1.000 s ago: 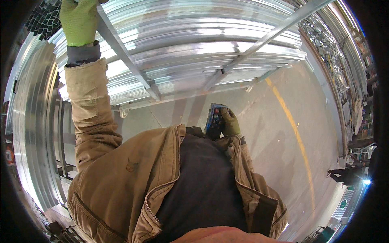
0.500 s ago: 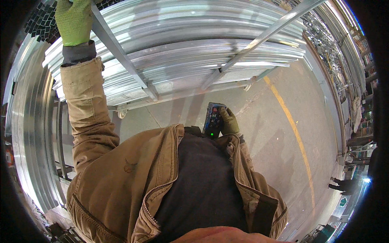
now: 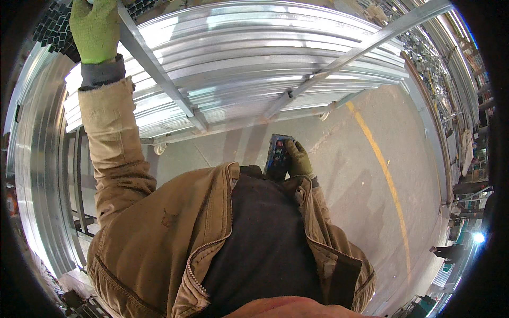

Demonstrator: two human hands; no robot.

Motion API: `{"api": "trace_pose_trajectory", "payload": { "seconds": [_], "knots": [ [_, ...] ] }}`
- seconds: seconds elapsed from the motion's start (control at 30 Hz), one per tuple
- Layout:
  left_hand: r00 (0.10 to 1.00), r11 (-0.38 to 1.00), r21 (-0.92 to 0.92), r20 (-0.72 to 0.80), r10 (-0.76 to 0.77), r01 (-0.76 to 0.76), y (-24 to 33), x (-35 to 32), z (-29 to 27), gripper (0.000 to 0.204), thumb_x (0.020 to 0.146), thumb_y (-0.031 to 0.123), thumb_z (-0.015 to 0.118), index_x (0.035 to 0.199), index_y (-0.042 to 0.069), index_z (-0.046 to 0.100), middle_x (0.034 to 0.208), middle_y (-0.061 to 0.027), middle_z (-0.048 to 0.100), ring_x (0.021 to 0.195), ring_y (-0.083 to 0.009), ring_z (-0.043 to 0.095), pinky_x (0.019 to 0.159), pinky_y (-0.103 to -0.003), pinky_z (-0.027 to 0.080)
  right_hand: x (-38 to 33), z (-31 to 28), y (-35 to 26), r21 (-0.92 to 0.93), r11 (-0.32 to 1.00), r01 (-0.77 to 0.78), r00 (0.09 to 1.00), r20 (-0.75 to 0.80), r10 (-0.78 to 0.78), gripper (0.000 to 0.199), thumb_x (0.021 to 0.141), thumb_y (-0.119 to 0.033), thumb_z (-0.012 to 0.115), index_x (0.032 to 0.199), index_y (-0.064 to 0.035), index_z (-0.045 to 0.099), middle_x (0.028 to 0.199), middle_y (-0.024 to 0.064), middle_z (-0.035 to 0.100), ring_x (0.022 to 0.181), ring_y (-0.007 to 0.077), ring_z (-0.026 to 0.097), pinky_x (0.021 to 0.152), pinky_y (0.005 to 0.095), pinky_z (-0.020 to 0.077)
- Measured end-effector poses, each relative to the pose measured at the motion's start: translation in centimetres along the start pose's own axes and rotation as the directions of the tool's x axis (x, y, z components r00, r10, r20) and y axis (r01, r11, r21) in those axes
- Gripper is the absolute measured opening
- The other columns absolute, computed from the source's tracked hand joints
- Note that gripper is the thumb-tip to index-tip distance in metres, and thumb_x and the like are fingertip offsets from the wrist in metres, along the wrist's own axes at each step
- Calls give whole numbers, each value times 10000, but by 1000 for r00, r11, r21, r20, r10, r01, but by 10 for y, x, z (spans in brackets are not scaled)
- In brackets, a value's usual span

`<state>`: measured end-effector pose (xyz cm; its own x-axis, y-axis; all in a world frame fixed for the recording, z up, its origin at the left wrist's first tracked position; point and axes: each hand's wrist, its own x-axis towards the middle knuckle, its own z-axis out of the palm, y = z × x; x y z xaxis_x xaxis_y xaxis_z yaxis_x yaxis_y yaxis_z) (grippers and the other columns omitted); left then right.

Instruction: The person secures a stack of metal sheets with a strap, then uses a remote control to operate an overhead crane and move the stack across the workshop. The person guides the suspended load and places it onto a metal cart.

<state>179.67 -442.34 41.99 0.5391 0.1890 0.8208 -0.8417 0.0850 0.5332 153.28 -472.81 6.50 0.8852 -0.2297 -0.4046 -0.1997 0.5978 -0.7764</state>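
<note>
My left hand, in a yellow-green glove, is raised at the upper left beside the slanting metal post of a rack. Its fingers are curled and partly cut off by the picture's top edge, so what they hold is hidden. In front of my chest, my right hand, in a darker glove, is closed around a black handheld remote control with several buttons. Long silvery metal profiles lie stacked across the rack, just beyond the remote.
A second rack post slants up at right. Caster wheels stand under the rack. More long profiles fill the left side. A yellow line crosses the concrete floor. A distant person and a bin of metal scrap are at right.
The upper layer of profiles has come down and sits closer to the lower ones. The second post's upper end has shifted right. The remote's green light no longer shows.
</note>
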Motion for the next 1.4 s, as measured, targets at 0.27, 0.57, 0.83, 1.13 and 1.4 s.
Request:
{"api": "trace_pose_trajectory", "payload": {
  "seconds": [0.27,0.57,0.83,1.13,1.4],
  "knots": [
    [994,994,-58,60,93,-90,-4,-3,-4,414,1052,341,646,1329,33,639,746,24,582,630,-71,534,552,-228,428,2,5,2,1,1000,17,1000,11,-17,433,1040,-336,659,1303,0,588,1113,110,729,949,217,732,814,372,621],
    [990,996,-65,125,68,-60,-2,2,-5,411,1039,321,671,1326,30,631,758,19,595,638,-72,548,552,-222,437,3,4,2,-25,1000,10,1000,-7,-10,488,1009,-395,698,1285,-7,593,1109,103,721,931,215,731,790,374,625],
    [1000,999,-36,-5,-16,16,2,0,1,396,1037,319,675,1280,9,636,752,3,603,633,-80,554,554,-231,445,-4,6,1,-8,1000,13,1000,-18,-13,470,1017,-366,691,1296,-1,592,1108,107,716,923,215,729,793,386,627],
    [1000,999,-30,-21,21,-21,-3,0,-1,406,1037,324,676,1271,-6,640,741,-4,603,629,-90,555,555,-242,441,-7,4,0,-46,999,13,999,-51,-15,444,1026,-358,678,1286,-5,606,1073,91,729,889,195,733,770,352,624],
    [997,999,-27,63,42,-40,-3,4,-7,388,1040,299,670,1290,4,640,747,2,610,620,-86,559,557,-239,446,-3,0,6,-39,999,15,1000,-16,-15,431,1019,-366,689,1261,-15,630,1071,84,734,887,185,731,763,345,619]
  ]
}}
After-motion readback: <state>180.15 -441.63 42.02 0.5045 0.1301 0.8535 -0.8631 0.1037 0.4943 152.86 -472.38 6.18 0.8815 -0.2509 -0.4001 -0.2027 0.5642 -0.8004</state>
